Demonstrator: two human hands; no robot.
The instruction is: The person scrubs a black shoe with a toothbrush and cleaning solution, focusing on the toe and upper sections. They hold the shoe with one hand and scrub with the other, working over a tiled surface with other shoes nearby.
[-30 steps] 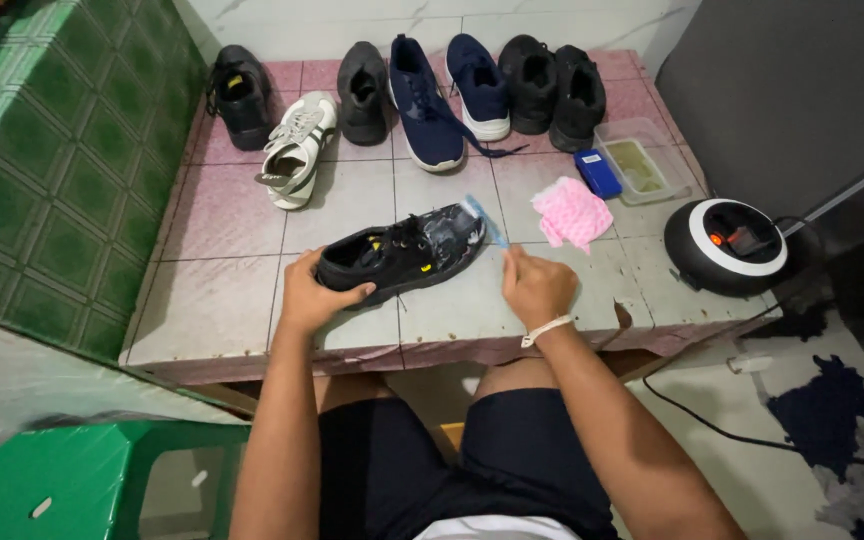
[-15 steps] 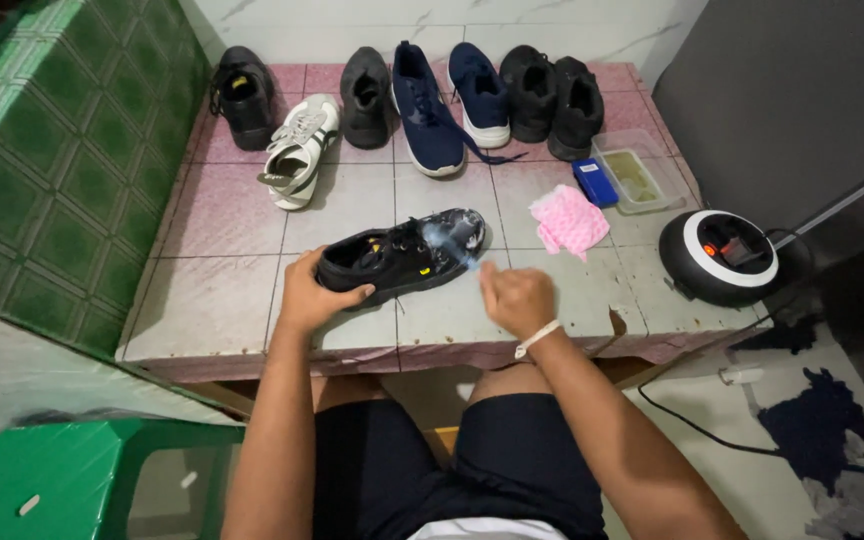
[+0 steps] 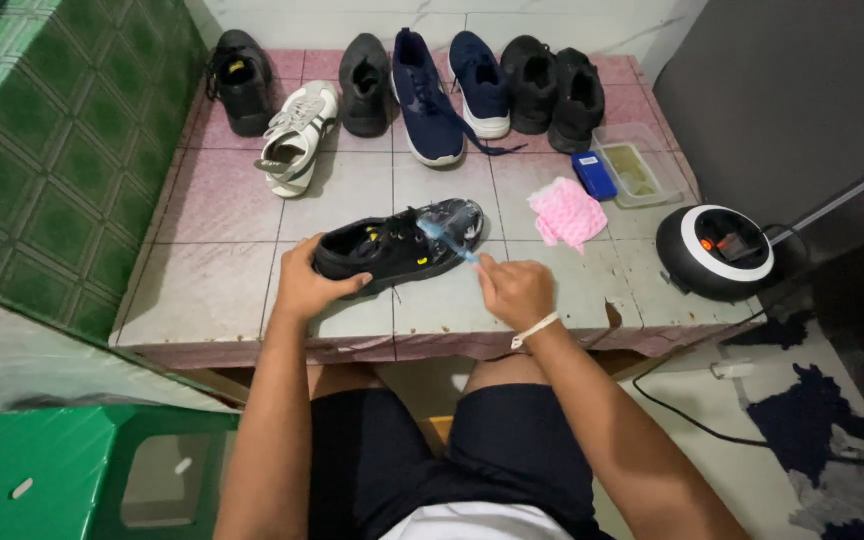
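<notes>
A home corner, by the look of it. A low tiled bench [image 3: 212,290] holds a row of shoes [image 3: 422,90]. A green stool [image 3: 52,480] stands beside it.

eight shoes: seven along the top of the frame, one black shoe [image 3: 397,245] at centre. one pink cloth [image 3: 566,212], one blue block [image 3: 594,175], one clear tray [image 3: 636,168], perhaps one toothbrush [image 3: 447,240].

The shoe [image 3: 397,245] looks matt black cloth; the brush [image 3: 444,239] clear blue plastic; the table [image 3: 212,290] worn glossy tile.
</notes>
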